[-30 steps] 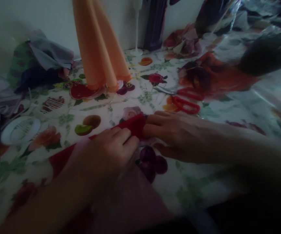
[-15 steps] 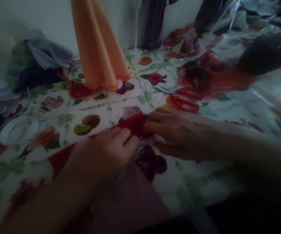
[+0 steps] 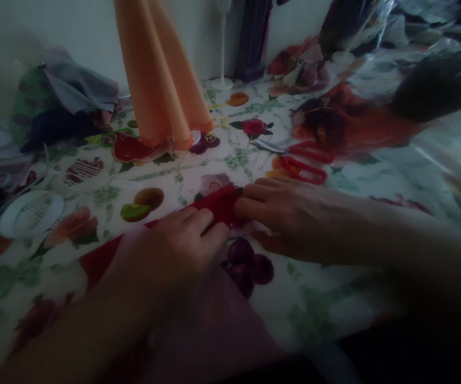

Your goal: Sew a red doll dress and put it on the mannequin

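Observation:
A red strip of fabric (image 3: 221, 205) runs slantwise across the printed tablecloth (image 3: 294, 298), with pink fabric (image 3: 214, 325) along its near side. My left hand (image 3: 186, 242) presses on the fabric with its fingers curled, gripping it near the middle. At the strip's far right end my right hand (image 3: 278, 213) pinches the red fabric between fingers and thumb. The fingertips of both hands are partly hidden. Just beyond my right hand lie scissors with red handles (image 3: 304, 162), their blades pointing left.
An orange draped cloth (image 3: 162, 80) hangs down to the table at the back. Crumpled fabrics (image 3: 78, 88) lie at the back left, near a white oval ring (image 3: 30, 213). Towards the right are orange-red fabric (image 3: 366, 128) and a dark rounded object (image 3: 442, 88).

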Demonstrator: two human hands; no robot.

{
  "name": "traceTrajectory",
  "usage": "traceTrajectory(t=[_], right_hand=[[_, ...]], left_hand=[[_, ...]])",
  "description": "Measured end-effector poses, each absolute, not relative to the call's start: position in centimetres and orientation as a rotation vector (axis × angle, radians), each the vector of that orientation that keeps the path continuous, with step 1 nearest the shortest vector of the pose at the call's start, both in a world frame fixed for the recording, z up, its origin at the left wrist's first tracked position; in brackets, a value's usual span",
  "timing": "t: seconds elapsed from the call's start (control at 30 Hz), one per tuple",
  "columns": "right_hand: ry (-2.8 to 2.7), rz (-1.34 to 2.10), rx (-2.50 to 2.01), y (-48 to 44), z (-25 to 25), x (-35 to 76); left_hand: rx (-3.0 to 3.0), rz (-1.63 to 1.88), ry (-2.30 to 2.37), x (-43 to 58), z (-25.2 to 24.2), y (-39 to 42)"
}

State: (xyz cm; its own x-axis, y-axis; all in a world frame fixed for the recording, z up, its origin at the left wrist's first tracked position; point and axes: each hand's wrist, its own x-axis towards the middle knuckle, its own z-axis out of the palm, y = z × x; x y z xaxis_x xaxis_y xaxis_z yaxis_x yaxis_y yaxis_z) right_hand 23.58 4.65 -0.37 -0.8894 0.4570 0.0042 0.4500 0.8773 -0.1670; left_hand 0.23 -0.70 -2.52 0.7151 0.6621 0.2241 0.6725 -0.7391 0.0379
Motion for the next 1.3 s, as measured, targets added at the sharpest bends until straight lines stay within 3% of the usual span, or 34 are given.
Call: traceTrajectory(t=[0.67, 1.3], right_hand=[[-2.935, 0.465, -0.721, 5.17, -0.48, 23.62], [-2.939, 0.376, -0.715, 5.16, -0.69, 23.41]], left_hand=[[-2.902, -0.323, -1.193, 0.21, -2.53, -0.65], [-2.930, -0.370, -1.237, 0.41, -2.56, -0.42]])
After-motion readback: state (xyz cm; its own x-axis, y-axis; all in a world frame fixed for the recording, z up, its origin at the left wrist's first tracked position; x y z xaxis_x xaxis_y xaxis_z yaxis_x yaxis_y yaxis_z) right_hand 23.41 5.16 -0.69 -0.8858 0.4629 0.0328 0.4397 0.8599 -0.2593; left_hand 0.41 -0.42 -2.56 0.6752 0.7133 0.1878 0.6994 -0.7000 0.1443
